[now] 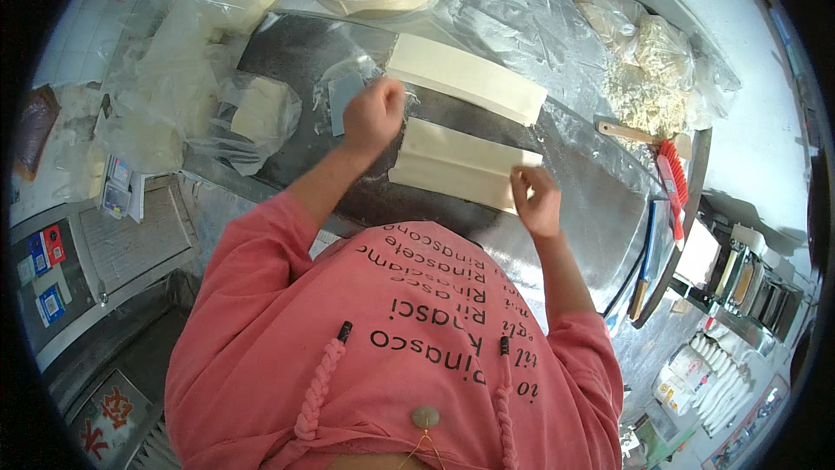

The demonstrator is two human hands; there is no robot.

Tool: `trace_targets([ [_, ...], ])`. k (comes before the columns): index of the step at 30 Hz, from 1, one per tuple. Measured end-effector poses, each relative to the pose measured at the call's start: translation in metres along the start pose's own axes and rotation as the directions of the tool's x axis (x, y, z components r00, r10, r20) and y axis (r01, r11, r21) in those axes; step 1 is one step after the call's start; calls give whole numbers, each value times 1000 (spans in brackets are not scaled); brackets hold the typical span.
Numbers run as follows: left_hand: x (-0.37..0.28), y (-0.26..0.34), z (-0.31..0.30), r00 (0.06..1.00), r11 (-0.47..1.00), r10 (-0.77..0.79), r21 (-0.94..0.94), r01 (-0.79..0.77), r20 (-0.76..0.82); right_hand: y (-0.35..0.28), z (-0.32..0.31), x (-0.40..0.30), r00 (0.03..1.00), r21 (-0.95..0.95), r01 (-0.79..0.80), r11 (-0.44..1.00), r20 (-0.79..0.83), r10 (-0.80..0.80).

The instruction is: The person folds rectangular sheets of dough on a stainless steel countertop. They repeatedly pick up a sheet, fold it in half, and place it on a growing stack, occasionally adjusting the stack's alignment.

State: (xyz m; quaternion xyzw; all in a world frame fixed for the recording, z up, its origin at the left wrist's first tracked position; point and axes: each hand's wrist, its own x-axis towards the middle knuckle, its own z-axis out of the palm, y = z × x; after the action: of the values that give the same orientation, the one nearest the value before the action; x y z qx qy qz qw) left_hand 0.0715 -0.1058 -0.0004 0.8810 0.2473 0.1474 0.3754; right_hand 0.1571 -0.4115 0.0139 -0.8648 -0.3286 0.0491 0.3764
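Two pale, floured dough sheets lie on a dark work surface [587, 209] before me. The far sheet [466, 75] and the near folded sheet [456, 160] run roughly parallel, with a dark gap between them. My left hand [375, 111] is curled into a fist left of the sheets, with nothing visible in it. Partly covered by that hand is a flat blue-grey scraper-like plate [343, 95]. At the right end of the near sheet is my right hand [538, 202], thumb and fingers bent at its edge; whether they pinch the dough cannot be seen.
A round wooden-rimmed sieve [375, 7] stands at the back. Bagged dough [261, 108] lies left. Right are bagged noodle-like dough scraps [642, 88], a red-bristled brush [672, 176] and a wooden-handled blade [646, 261]. A roller machine [750, 281] stands beyond the right edge.
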Motion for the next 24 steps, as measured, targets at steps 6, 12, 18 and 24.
trace_targets([
  [6, 63, 10, 4, 988, 945, -94, 301, 127, -123, 0, 23, 80, 958, -71, -44, 997, -285, 22],
  [12, 67, 6, 2, 995, 955, 6, 294, 24, -100, -25, 42, 98, 950, -252, 169, 953, -214, -226],
  [18, 84, 53, -26, 798, 546, -412, -582, 603, 440, -79, 74, 128, 952, -154, 252, 955, -137, -273],
  [24, 66, 85, -39, 955, 556, -240, -782, 282, 174, -44, 73, 157, 976, -324, 107, 940, -147, -162],
])
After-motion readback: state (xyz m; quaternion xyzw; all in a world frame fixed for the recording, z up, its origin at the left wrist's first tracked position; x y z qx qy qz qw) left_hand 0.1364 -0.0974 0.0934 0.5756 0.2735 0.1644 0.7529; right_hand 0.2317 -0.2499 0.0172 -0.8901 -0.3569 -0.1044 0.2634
